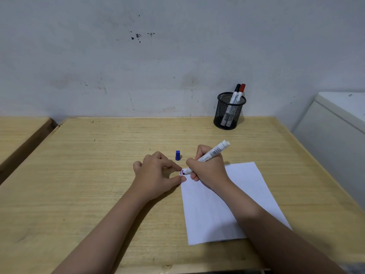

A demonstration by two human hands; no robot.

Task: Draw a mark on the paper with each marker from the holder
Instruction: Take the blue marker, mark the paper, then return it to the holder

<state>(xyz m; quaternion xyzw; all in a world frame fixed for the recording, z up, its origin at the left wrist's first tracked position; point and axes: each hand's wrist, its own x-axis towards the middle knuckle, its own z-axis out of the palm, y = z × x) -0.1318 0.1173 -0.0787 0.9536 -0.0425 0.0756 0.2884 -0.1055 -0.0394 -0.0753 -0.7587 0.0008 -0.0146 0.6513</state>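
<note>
My right hand (208, 169) grips a white uncapped marker (214, 153), its tip pointing down-left at the top left corner of the white paper (227, 206). The tip itself is hidden between my hands. My left hand (156, 173) rests on the table beside that corner, thumb and forefinger touching the paper's edge close to the marker tip. The marker's blue cap (177, 155) stands on the table just beyond my hands. A black mesh holder (229, 111) at the back right contains a black-capped marker (236, 91) and a red-capped marker (241, 91).
The wooden table (98, 165) stands against a stained wall. A second wooden table (17, 131) is on the left across a gap. A white cabinet (339, 123) stands close to the table's right edge.
</note>
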